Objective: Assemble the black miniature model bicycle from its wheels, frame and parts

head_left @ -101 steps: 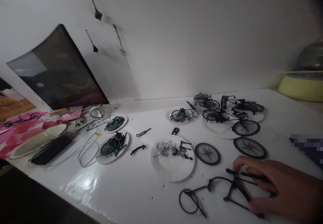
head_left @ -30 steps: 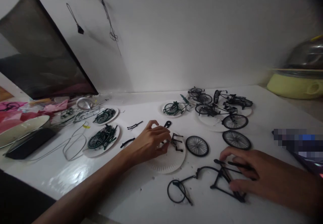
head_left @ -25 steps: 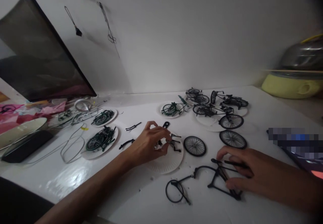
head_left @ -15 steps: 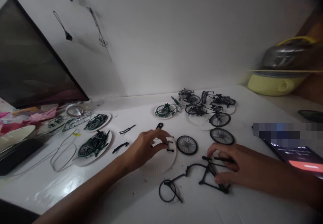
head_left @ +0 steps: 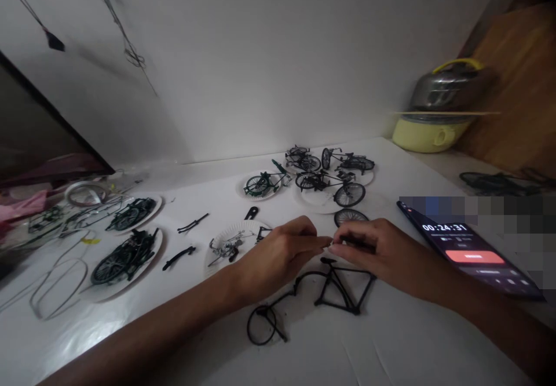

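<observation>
White tabletop (head_left: 313, 358), two hands (head_left: 280, 252) (head_left: 386, 252) together, one bicycle frame (head_left: 342, 289)

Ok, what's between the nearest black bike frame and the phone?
In the head view, the right hand and forearm are between the frame and phone.

This looks like a room in a home: a yellow pot (head_left: 419, 134) with a metal dome (head_left: 434, 93) sits at the far right near a wooden panel (head_left: 516, 79), and cords (head_left: 132, 57) hang on the plain white wall (head_left: 260, 55). The white table (head_left: 391, 345) resembles a hobby bench, with miniature bicycle parts (head_left: 124, 258) on paper plates (head_left: 159, 252) and a dark screen (head_left: 35, 119) at left.
</observation>
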### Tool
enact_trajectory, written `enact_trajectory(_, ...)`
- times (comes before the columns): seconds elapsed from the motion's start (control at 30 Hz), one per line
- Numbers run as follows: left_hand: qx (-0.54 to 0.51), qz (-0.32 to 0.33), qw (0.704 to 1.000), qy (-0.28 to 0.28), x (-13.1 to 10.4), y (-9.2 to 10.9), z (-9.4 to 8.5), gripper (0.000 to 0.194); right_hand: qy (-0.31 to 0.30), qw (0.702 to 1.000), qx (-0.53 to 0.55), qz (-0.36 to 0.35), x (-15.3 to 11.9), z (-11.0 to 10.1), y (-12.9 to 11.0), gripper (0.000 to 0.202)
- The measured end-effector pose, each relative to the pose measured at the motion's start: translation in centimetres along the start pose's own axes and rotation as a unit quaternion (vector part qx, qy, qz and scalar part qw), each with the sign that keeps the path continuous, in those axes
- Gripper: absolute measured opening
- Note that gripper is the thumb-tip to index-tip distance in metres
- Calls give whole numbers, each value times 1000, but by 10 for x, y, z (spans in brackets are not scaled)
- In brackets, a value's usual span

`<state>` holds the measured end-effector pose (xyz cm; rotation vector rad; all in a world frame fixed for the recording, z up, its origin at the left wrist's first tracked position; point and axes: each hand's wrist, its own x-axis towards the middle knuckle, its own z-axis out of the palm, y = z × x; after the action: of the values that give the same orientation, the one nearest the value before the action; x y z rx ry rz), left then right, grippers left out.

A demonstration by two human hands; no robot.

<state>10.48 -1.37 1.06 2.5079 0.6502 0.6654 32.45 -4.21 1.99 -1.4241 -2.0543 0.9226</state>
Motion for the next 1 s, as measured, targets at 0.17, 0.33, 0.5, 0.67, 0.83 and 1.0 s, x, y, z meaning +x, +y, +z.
enact_trajectory(0.17,-25,-21,999,-5,-5,3,5,32,31,999,12,15,1,6,-1,27)
enact_trajectory(0.33,-69,-50,996,35,-6,-2,9,28,22,999,-1,45,2,12,-2,24)
enact_trajectory(0.5,-52,-78,991,93,-9,-7,16,12,16,999,-34,37,0,10,-2,24)
enact_trajectory(0.67,-2,-47,997,64,-11,-10,22,10,95,992,-80,12,-3,-3,-2,29)
enact_trajectory(0.83,10,-37,998,46,-12,-11,23,10,16,995,-102,-9,-8,-6,-2,29)
enact_trajectory(1.0,26,-26,999,22,-12,-10,22,10,1,988,-126,-90,-11,-2,3,23)
